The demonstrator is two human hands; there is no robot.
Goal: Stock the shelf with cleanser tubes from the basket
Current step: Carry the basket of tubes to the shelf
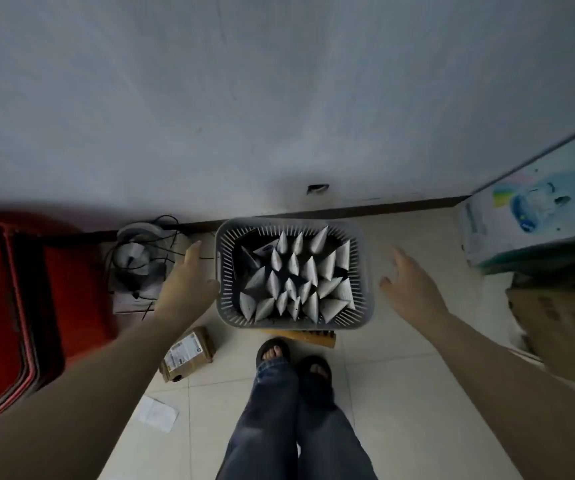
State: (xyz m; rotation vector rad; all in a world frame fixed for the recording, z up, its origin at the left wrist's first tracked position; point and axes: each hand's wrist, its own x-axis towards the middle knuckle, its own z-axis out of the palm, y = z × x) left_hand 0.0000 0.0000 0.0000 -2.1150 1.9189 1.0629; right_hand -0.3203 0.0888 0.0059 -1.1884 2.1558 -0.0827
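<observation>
We see white cleanser tubes (pixel 308 271) packed in the gray basket (pixel 365 271) on the floor (pixel 400 358), between our hands. Our left hand (pixel 189 278) is stretched flat just beside it; our right hand (pixel 409 282) is spread, a little apart.

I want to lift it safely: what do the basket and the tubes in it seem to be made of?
The basket looks like moulded grey plastic with a matt finish: thin, even slots line its walls. The tubes seem soft white plastic or laminate, judging by their flat crimped ends pointing up; blur leaves this open.
</observation>
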